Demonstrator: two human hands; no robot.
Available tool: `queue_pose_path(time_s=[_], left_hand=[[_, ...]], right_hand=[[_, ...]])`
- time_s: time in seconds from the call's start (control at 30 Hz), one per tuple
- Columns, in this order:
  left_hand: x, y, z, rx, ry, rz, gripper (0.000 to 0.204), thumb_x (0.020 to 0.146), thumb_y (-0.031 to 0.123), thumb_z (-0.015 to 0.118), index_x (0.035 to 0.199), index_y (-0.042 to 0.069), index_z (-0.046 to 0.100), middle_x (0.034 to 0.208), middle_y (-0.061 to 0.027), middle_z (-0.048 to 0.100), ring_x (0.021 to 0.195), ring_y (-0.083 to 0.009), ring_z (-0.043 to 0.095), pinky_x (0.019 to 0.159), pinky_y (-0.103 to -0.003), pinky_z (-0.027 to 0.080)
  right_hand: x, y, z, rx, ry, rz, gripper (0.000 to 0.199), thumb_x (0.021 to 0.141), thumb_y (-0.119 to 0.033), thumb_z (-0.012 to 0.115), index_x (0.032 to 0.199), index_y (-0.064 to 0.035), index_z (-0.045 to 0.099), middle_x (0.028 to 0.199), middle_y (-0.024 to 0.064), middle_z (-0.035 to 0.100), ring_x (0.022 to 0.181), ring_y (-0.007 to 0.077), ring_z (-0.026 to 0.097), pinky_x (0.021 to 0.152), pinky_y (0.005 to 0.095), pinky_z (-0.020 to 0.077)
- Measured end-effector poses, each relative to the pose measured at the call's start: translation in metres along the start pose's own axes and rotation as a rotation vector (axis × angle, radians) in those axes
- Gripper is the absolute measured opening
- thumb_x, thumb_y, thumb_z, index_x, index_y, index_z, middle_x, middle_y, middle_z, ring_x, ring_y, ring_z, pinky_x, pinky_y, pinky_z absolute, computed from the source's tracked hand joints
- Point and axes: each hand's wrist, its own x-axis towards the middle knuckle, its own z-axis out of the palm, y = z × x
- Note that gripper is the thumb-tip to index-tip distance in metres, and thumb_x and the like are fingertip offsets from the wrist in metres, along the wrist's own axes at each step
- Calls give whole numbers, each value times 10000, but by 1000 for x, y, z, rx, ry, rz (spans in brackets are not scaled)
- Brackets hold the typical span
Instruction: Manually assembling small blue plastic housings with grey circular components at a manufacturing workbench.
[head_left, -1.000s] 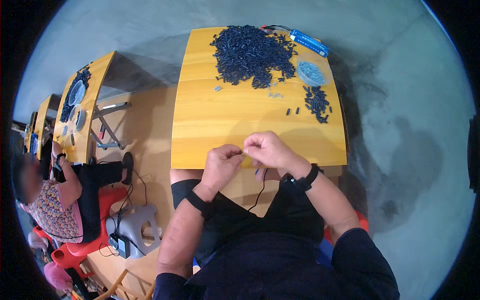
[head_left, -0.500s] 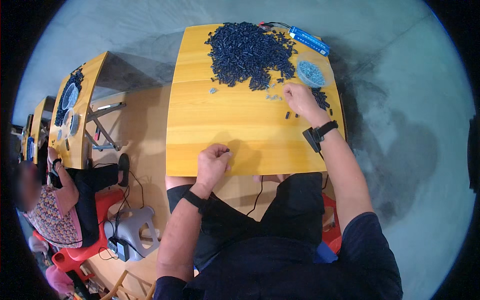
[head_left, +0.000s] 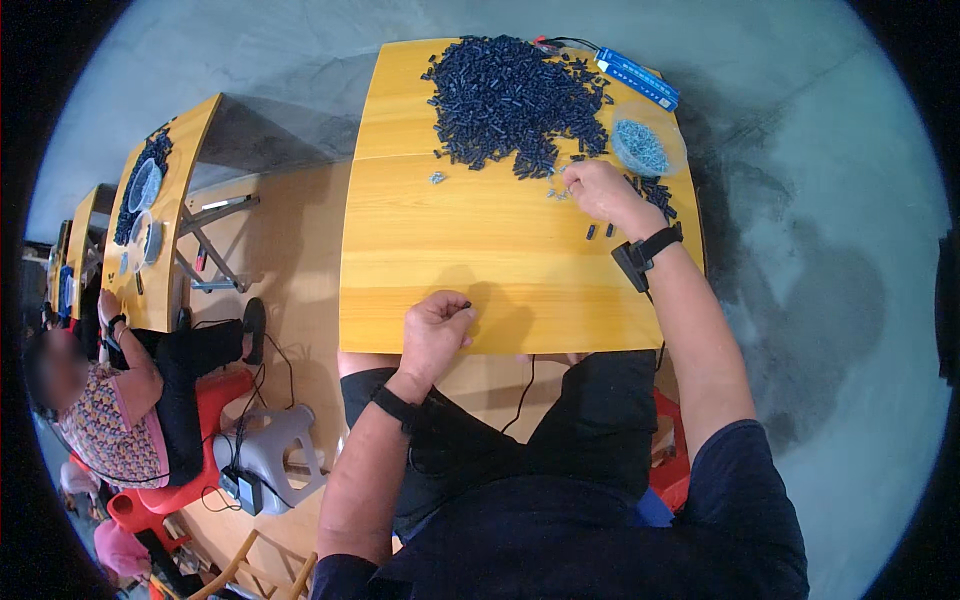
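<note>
Head view: right hand (head_left: 597, 190) far out on the yellow desk (head_left: 450, 240), fingers bent down onto small grey metal bits (head_left: 556, 192) beside the heap of dark plastic pieces (head_left: 515, 95); grasping or only touching, cannot tell. Left hand (head_left: 435, 330) at the near edge, clenched, pinching one small dark piece (head_left: 466, 304). Better to pick a single bit with the fingertips, without scattering the heap or bumping the clear dish (head_left: 648, 147).

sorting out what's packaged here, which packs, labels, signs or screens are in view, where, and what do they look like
Long blue box: far right corner of the yellow table, flat and narrow, pale print on top.
Round clear tub: beside it, near the right hand, holding small silvery parts.
No signs or screens in view.
</note>
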Motion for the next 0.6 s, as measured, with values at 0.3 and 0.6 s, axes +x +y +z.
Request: queue_pose_path(time_s=[0.3,0.6], left_hand=[[-2,1,-1,18,-17,-13,132,841,51,659,934,-32,619,720,-34,611,523,-82,548,466,-217,448],[-2,2,0,18,-15,20,109,843,41,653,921,-27,619,712,-28,610,525,-77,548,471,-215,448]], right_hand=[[0,4,-1,42,20,-35,40,759,-24,565,773,-35,600,803,184,632,769,361,609,666,426,475],[4,-8,-3,-71,-36,-32,54,769,-59,566,736,-27,595,769,181,632,744,369,611,674,448,479]])
